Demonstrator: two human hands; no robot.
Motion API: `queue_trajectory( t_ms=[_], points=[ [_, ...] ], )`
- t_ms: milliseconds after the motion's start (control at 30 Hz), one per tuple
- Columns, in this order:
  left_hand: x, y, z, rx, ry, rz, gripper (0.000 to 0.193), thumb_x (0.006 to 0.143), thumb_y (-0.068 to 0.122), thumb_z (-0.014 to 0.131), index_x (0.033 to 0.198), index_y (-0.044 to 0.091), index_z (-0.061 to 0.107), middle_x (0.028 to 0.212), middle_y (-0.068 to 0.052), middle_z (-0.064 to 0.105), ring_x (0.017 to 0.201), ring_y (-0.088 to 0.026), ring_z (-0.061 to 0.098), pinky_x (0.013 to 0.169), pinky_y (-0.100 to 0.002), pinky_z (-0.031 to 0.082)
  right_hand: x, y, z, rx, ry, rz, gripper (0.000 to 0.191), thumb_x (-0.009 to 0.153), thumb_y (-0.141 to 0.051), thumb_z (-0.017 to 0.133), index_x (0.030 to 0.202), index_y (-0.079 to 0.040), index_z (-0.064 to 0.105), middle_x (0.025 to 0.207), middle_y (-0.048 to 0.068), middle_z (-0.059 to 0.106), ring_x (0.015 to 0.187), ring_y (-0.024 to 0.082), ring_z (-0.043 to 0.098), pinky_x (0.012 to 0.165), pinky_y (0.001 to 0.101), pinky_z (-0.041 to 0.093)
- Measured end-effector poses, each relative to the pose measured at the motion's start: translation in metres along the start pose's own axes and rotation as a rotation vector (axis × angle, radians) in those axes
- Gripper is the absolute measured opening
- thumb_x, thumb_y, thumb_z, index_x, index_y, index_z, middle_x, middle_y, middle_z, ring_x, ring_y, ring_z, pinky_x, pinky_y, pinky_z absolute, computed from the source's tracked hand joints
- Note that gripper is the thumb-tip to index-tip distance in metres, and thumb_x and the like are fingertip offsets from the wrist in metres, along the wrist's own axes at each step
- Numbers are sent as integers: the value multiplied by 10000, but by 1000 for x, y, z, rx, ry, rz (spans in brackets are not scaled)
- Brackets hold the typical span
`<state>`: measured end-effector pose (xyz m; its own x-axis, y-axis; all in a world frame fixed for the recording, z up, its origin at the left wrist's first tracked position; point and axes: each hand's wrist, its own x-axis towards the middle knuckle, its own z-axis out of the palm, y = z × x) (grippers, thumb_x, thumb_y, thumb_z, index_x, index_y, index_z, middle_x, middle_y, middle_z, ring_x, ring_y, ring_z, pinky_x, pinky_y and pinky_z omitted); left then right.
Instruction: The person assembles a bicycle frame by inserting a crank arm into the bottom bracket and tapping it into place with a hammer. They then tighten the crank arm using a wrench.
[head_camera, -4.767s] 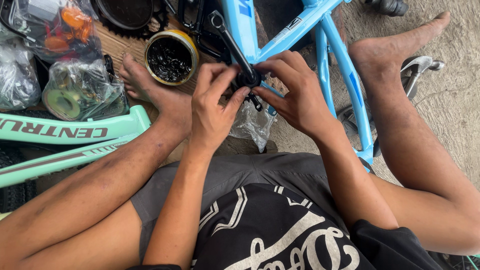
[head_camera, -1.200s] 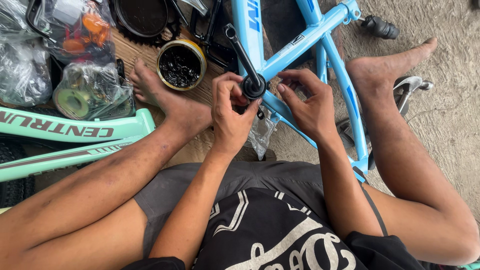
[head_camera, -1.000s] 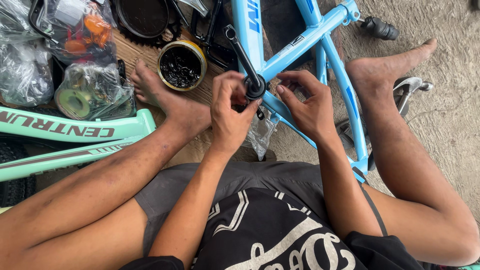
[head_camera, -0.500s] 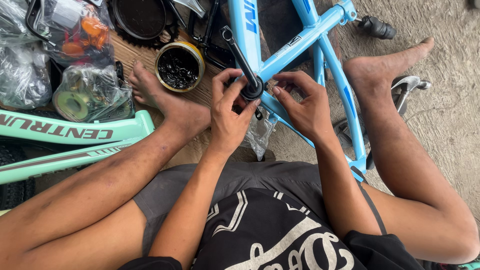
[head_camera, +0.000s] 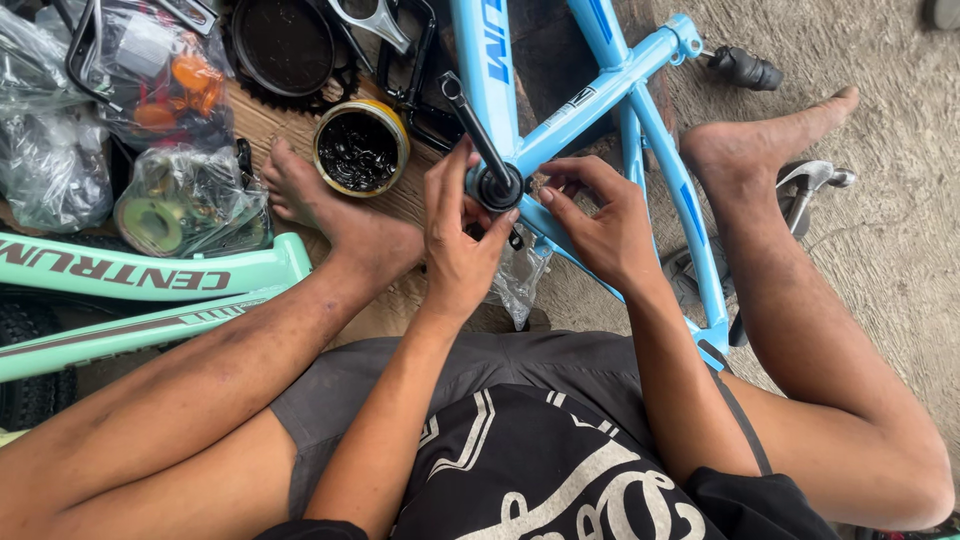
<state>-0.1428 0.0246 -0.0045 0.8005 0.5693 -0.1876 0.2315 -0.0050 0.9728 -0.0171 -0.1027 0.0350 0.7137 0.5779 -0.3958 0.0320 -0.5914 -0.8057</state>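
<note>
Your left hand (head_camera: 458, 245) grips the black crank axle (head_camera: 478, 135) at the blue bike frame (head_camera: 560, 125); your right hand (head_camera: 600, 222) pinches just right of that axle.

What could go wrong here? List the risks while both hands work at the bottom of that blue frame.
1. The left hand and right hand close around the black crank part on the blue bike frame; fingers might get pinched if it slips.
2. The open tin of dark grease sits beside the bare foot; a nudge could tip it.
3. The frame appears steadied only by the legs, so it may shift.
</note>
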Motion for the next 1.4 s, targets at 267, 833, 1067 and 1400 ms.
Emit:
queue_trajectory(
  t_ms=[267,833,1067,1400],
  points=[
    [2,-4,-1,-64,6,-3,556,849,-82,799,1315,22,514,1355,-84,465,938,-73,629,738,-212,568,1,1,1,-9,-5,10,241,950,-116,745,1177,-35,732,1022,60,731,947,135,669,850,292,542],
    [2,-3,-1,-42,1,-28,817,817,-94,798,1516,30,393,1391,-103,452,910,-89,611,729,-211,580,1,4,1,-13,-23,7,263,955,-124,732,1201,-30,725,1028,61,723,963,138,675,861,291,552],
    [2,-1,0,-86,35,-31,530,855,-76,793,1230,62,445,1339,-87,474,957,-88,641,734,-208,611,0,2,1,-10,-37,10,258,949,-120,737,1191,-30,730,1029,58,722,955,134,673,858,289,549],
    [0,-7,0,-64,39,-50,474,860,-50,805,1232,14,518,1365,-91,472,905,-84,642,730,-218,582,0,3,2,-7,-32,-19,249,951,-113,741,1187,-36,728,1030,53,724,955,132,667,859,289,547]
  ],
)
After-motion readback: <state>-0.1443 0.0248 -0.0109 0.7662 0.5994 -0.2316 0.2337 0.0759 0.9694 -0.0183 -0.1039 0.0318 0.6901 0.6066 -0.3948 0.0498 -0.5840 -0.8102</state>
